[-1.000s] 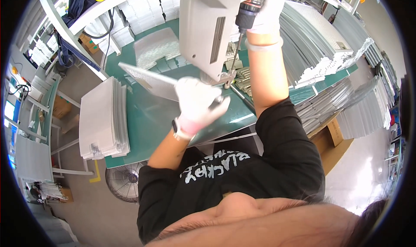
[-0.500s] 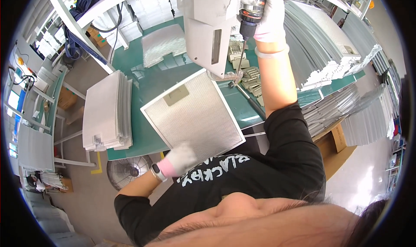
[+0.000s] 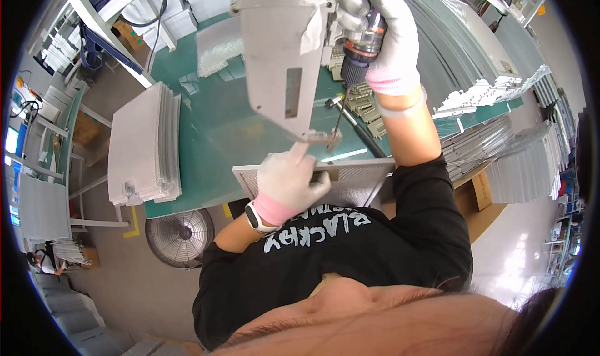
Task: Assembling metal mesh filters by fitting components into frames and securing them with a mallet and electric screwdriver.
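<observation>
My right hand point(image 3: 399, 46), in a white glove, is closed around a power screwdriver point(image 3: 364, 50) with its long bit pointing down. Fixed beside the driver is a bulky grey housing point(image 3: 272, 56), its narrow lower end close to the bit's tip. My gloved left hand point(image 3: 282, 182) lies over the upper edge of a framed mesh panel point(image 3: 359, 192). Its index finger stretches up toward the housing's lower end and the thumb stands apart; the other fingers are partly hidden. The panel tilts between the table's front edge and my body.
On the green table point(image 3: 212, 115) stand a stack of mesh panels point(image 3: 140, 146) at left and a large panel stack point(image 3: 450, 50) at right. A hammer point(image 3: 362, 134) lies beside several beige metal parts point(image 3: 359, 100). A floor fan point(image 3: 181, 234) and an open carton point(image 3: 478, 200) are below.
The mesh panel has tipped up from lying face-up to a steep tilt near my body. My left hand has moved up and right. The screwdriver and housing have shifted slightly left and down.
</observation>
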Tool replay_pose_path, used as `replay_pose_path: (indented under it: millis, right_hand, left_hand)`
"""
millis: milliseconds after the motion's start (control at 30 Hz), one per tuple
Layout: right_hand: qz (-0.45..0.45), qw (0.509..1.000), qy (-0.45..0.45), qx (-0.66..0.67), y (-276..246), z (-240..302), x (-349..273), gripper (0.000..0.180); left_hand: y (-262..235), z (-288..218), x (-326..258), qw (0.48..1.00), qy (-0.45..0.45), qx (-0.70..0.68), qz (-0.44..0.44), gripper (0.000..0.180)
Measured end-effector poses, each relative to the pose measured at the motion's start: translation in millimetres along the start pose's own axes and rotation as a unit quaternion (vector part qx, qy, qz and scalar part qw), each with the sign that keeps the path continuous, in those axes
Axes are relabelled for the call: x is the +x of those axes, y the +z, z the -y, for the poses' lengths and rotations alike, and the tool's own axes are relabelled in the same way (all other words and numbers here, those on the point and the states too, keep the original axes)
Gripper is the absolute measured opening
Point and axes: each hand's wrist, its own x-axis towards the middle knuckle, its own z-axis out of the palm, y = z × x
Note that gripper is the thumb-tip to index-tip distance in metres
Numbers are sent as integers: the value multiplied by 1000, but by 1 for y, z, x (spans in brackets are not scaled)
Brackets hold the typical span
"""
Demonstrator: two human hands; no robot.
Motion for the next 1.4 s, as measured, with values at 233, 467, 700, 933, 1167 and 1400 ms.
replay_pose_path:
  millis: [233,467,700,933,1167,1400]
  right_hand:
    - [379,914,-146,-4,-24,-16,15,33]
    - [35,998,-37,-28,1,-5,-23,25]
    - [29,999,12,-29,-4,-11,-45,31]
    - [21,1000,9,-14,-4,-16,-53,41]
    - [26,999,33,4,-13,-42,-69,78]
    - [57,994,45,79,-25,-50,-70,77]
  left_hand:
    - [-1,-14,3,992,64,10,-103,33]
    - [5,-17,-4,992,70,-4,-109,32]
    - [15,-19,-7,995,89,-29,-46,34]
    - [23,-20,-14,998,45,-50,2,37]
    - [33,-15,-16,993,99,-44,-46,41]
    - [46,-7,-21,996,81,-37,-11,45]
